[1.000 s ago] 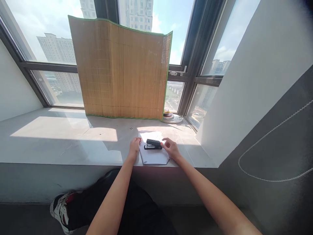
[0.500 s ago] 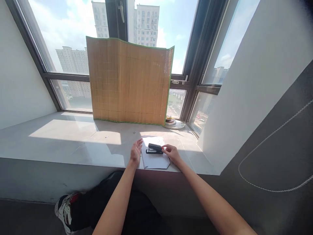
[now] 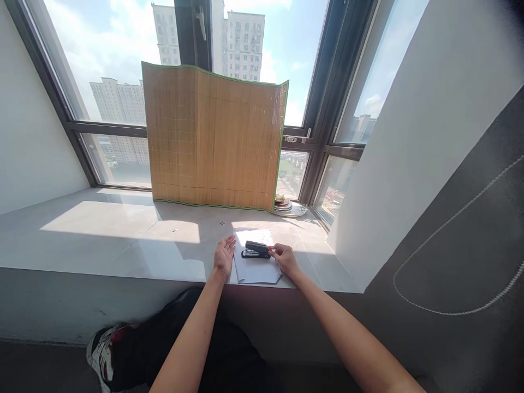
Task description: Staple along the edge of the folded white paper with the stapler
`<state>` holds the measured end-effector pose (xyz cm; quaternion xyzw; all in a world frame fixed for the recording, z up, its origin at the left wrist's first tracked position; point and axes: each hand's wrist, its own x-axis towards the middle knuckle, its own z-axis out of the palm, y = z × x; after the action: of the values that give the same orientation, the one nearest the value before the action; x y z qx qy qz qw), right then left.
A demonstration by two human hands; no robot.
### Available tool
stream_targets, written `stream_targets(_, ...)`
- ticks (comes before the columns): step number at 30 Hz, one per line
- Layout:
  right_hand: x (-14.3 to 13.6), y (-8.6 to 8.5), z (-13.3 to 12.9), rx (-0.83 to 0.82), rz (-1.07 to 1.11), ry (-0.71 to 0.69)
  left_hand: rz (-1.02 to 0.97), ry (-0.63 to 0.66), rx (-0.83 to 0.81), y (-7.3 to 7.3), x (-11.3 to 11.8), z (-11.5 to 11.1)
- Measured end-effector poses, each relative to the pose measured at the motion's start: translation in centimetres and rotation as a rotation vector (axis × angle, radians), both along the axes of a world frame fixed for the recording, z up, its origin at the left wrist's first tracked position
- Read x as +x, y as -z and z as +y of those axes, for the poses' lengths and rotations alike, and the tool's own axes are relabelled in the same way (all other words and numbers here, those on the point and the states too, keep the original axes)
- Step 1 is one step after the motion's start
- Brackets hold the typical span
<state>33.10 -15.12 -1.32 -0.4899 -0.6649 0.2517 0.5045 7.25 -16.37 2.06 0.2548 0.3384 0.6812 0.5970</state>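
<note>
A black stapler [image 3: 256,250] lies across white paper [image 3: 257,273] on the window sill, its upper arm raised at a slight angle from its base. My right hand [image 3: 285,259] pinches the stapler's right end, where a small red-orange spot shows at the fingertips; what that spot is I cannot make out. Beside the paper's left edge rests my left hand [image 3: 224,256], palm turned up and fingers stretched out, holding nothing.
A bamboo mat [image 3: 213,142] with green edging stands upright against the window. Stacked plates [image 3: 290,208] sit by its right lower corner. Small bits [image 3: 222,222] lie on the sill [image 3: 102,251]. A beaded cord [image 3: 426,240] hangs at the right.
My left hand has rolled further palm-up and its fingers have spread a little. My right hand keeps its pinch on the stapler. The whole view has shifted slightly.
</note>
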Motion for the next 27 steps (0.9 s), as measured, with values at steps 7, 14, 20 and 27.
stream_targets(7, 0.2, -0.4, -0.5, 0.015, -0.064, -0.024, -0.064, -0.054, -0.125, -0.5, 0.1, -0.2)
stream_targets(14, -0.6, -2.2, -1.1, 0.222, -0.263, -0.007, -0.120, -0.052, -0.117, -0.7, 0.1, -0.2)
stream_targets(20, -2.9, -3.5, -0.4, 0.098, -0.333, -0.115, -0.219, -0.044, -0.082, -1.1, 0.0, -0.5)
stream_targets(27, -6.3, -6.3, -4.7, 0.577, -0.487, -0.005, -0.482, 0.012, -0.039, -1.1, -0.8, -0.7)
